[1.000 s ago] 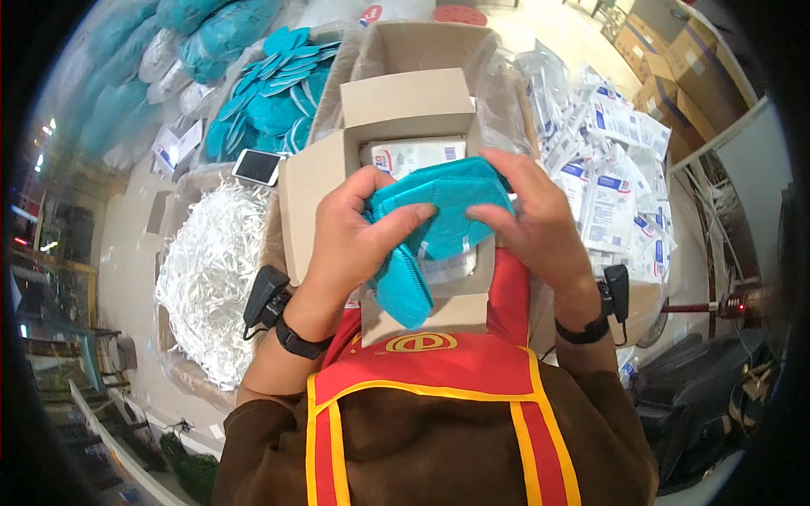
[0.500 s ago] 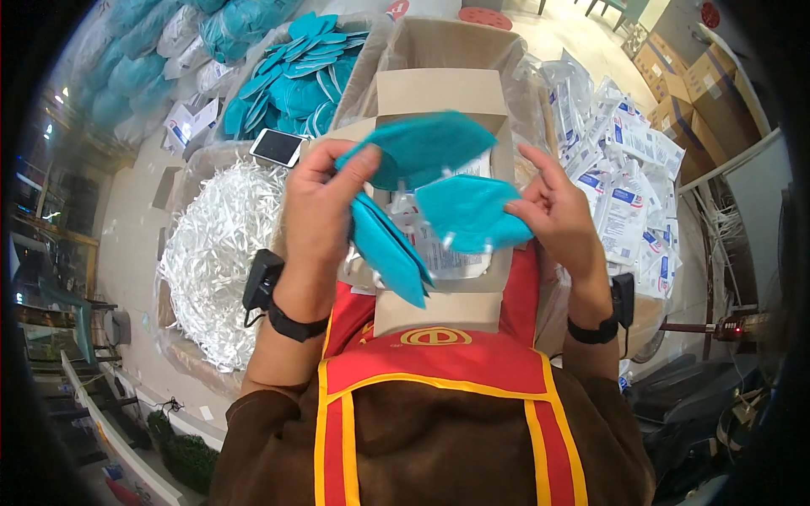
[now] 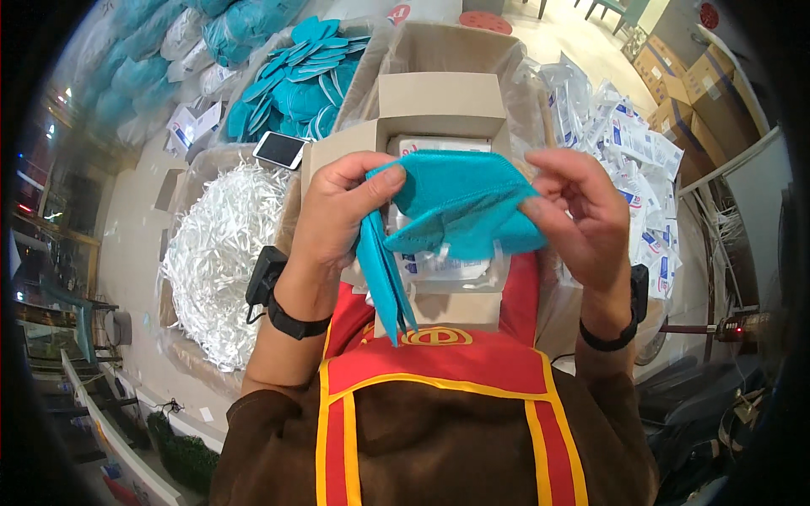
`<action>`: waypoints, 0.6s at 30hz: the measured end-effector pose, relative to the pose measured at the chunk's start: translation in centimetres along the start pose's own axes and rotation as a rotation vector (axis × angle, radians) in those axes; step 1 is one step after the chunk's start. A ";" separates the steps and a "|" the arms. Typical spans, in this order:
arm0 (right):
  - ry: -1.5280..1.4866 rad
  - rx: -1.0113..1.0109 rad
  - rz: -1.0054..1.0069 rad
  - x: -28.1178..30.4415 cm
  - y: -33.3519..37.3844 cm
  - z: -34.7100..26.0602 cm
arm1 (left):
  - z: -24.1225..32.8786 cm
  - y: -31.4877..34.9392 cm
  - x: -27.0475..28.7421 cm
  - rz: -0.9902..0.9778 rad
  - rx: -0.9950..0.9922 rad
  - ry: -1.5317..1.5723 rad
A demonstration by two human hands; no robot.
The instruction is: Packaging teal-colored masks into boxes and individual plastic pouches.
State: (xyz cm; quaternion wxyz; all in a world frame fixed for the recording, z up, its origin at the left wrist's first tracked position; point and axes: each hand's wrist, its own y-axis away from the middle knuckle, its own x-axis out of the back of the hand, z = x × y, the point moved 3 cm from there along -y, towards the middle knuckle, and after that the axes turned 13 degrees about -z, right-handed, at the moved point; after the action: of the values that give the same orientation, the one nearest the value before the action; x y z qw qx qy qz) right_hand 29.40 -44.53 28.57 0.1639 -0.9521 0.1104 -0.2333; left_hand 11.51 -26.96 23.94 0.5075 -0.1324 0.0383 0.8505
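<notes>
A teal folded face mask point(image 3: 468, 198) is stretched between my two hands, with short white strap ends along its lower edge. My left hand point(image 3: 337, 207) is closed, thumb on top, pinching the mask's left end. More folded teal masks point(image 3: 384, 278) hang down from that same hand. At the mask's right end, the thumb and fingers of my right hand point(image 3: 586, 215) pinch its edge. Beneath the masks stands an open cardboard box point(image 3: 440, 95) with its flaps up. White printed packets point(image 3: 451, 270) lie inside it, partly hidden by the masks.
At the left, a carton holds a heap of white straps point(image 3: 221, 261); a phone point(image 3: 279, 150) lies at its far edge. Teal masks point(image 3: 304, 93) fill a carton behind. Packaged packets point(image 3: 633, 190) pile up at right, near brown cartons point(image 3: 713, 84). Filled bags point(image 3: 245, 34) stand far left.
The two masks held apart before now appear as one stretched teal shape. My right hand has moved right and slightly nearer. The masks hanging from my left hand point more steeply down.
</notes>
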 end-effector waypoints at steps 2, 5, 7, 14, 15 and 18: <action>-0.184 -0.095 0.076 -0.4 -0.8 0.6 | 0.1 0.4 -0.6 -0.058 0.006 0.056; -0.290 -0.075 0.077 -0.3 -1.2 2.1 | -0.2 0.8 -0.7 -0.165 0.018 0.171; -0.323 -0.107 0.033 -0.9 -1.3 3.1 | -0.8 0.8 -0.7 -0.123 0.045 0.258; -0.318 -0.201 -0.060 -1.3 -1.7 4.4 | -0.4 0.6 -1.3 -0.114 -0.016 0.111; -0.320 -0.201 -0.064 -1.2 -1.7 4.5 | 0.0 0.5 -0.9 -0.098 0.033 0.085; 0.057 -0.131 0.121 -0.1 -1.7 3.8 | -0.7 -0.7 0.3 0.046 0.017 0.095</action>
State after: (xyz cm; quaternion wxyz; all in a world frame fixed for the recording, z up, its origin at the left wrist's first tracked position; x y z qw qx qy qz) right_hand 31.34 -41.90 25.95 0.1119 -0.9453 0.1874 -0.2424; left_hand 12.13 -26.53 23.28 0.4865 -0.1674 0.0724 0.8544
